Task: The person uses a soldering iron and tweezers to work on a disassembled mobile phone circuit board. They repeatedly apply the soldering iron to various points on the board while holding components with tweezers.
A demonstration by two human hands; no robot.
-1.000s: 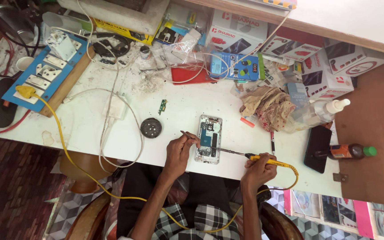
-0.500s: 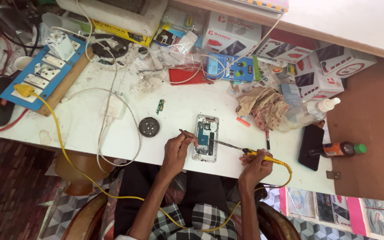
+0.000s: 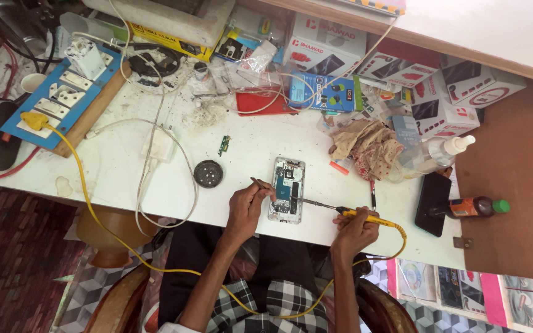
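Right hand (image 3: pixel 354 229) closed round yellow-handled soldering iron (image 3: pixel 347 213), metal tip reaching left onto opened phone (image 3: pixel 287 189). Left hand (image 3: pixel 246 206) pinching thin tweezers (image 3: pixel 259 183) betw. thumb & fingers, tip end pointing up-left, just beside phone's left edge. Phone lying flat, back off, innards showing, near front edge of white worktable (image 3: pixel 118 166), betw. both hands.

Yellow cable (image 3: pixel 87 197) running from iron's handle, looping under table edge past lap, then up to yellow plug in blue switch board (image 3: pixel 63 102) at far left. Round dark tin (image 3: pixel 208 173) left of phone, small green circuit piece (image 3: pixel 224 145) just above it. White charger (image 3: pixel 159 145) w/ white lead further left.

Right of phone: crumpled cloth (image 3: pixel 368 148), clear squeeze bottle (image 3: pixel 430 157) w/ white nozzle, black phone (image 3: pixel 433 194) face down, small brown bottle w/ green cap (image 3: pixel 473 206) touching it. Stack of red/white boxes (image 3: pixel 439 92) along back, red case (image 3: pixel 257 102) near middle back.
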